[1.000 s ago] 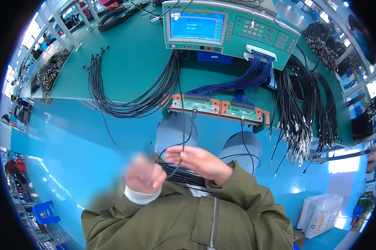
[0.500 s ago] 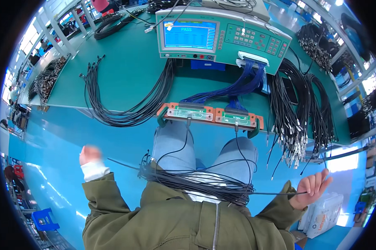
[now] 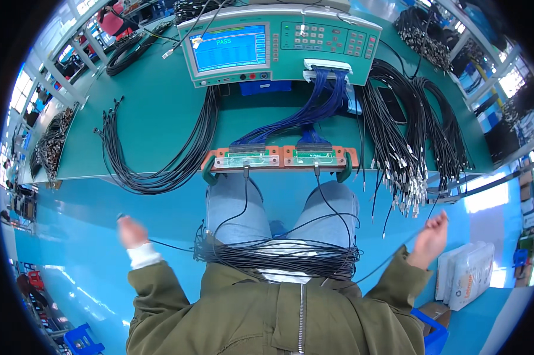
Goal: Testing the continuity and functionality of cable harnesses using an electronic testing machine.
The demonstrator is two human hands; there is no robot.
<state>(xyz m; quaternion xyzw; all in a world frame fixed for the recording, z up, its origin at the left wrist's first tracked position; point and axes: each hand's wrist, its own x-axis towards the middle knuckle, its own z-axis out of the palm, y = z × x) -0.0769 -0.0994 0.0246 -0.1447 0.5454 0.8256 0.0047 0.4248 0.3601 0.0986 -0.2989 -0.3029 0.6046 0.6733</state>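
Observation:
Across my lap lies a bundle of thin black cables (image 3: 279, 258). My left hand (image 3: 132, 233), slightly blurred, is closed at the left, and one black cable runs from it to the bundle; a small dark tip shows above the fingers. Off to the right, my raised right hand (image 3: 431, 239) pinches another black cable (image 3: 388, 259) that sags back toward the bundle. Two cables are plugged into the orange test fixture (image 3: 282, 158) at the table's edge. Whether they belong with the lap bundle I cannot tell.
On the green table (image 3: 154, 77) stands a tester (image 3: 279, 50) with a lit screen, joined to the fixture by blue wires (image 3: 305, 112). Black cables (image 3: 143, 177) hang over the left edge. More, with pale connectors (image 3: 406, 177), hang at the right. White packages (image 3: 468, 275) sit lower right.
My left hand has closed on a cable. The right hand has risen and shifted left, and its cable, taut before, now sags. The whole view has shifted, moving the tester leftward in it.

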